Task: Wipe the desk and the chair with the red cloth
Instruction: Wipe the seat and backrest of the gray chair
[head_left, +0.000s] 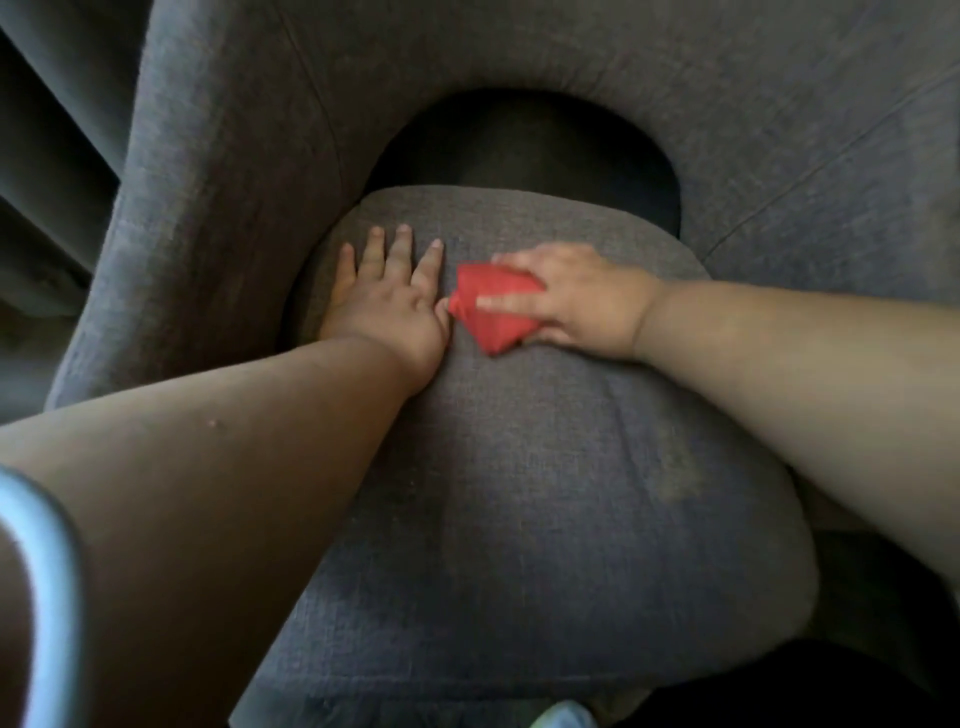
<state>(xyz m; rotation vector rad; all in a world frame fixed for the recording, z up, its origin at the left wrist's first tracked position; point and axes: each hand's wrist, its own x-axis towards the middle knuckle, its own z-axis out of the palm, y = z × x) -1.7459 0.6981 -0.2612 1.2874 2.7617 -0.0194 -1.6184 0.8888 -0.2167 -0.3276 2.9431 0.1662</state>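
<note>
Pressing red cloth (485, 306) onto chair (519, 493), left hand (387, 306) beside.

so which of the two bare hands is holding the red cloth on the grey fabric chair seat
The right hand: its fingers lie over the bunched red cloth. The left hand rests flat and empty on the grey seat cushion.

The chair (519, 493) wears matt grey woven fabric with a coarse weave; the red cloth (485, 306) looks smooth
</note>
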